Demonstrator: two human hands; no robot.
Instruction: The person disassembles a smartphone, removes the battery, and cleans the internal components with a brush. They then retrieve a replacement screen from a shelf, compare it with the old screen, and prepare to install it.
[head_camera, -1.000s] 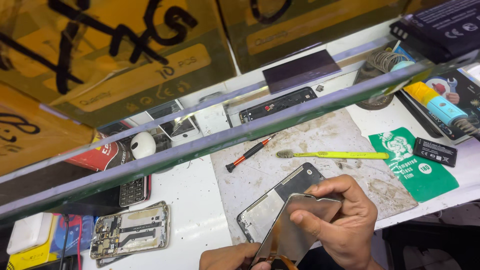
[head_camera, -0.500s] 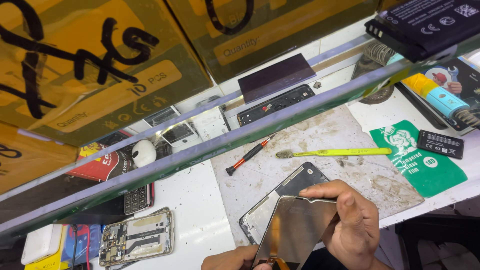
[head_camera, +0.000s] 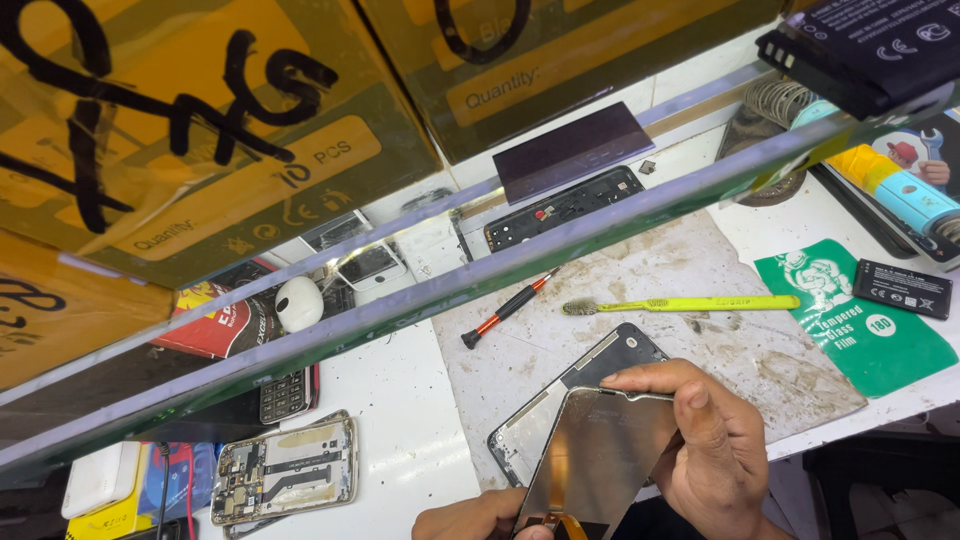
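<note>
Seemingly to keep it off the gritty mat (head_camera: 640, 300), both hands hold a phone display panel (head_camera: 600, 460) tilted above the phone frame (head_camera: 575, 385) on the worktop (head_camera: 400, 420) — right hand (head_camera: 715, 450) pinching its top edge, left hand (head_camera: 475, 518) gripping the bottom. Its long axis runs from lower left to upper right, parallel to the frame. Beyond lie a yellow toothbrush (head_camera: 690, 303) and a red screwdriver (head_camera: 508, 309).

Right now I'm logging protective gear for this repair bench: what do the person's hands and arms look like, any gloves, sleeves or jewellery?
Both hands are bare: no gloves, rings or watch visible. The right hand shows to the wrist, with no sleeve. Only the left hand's knuckles show at the bottom edge.
</note>
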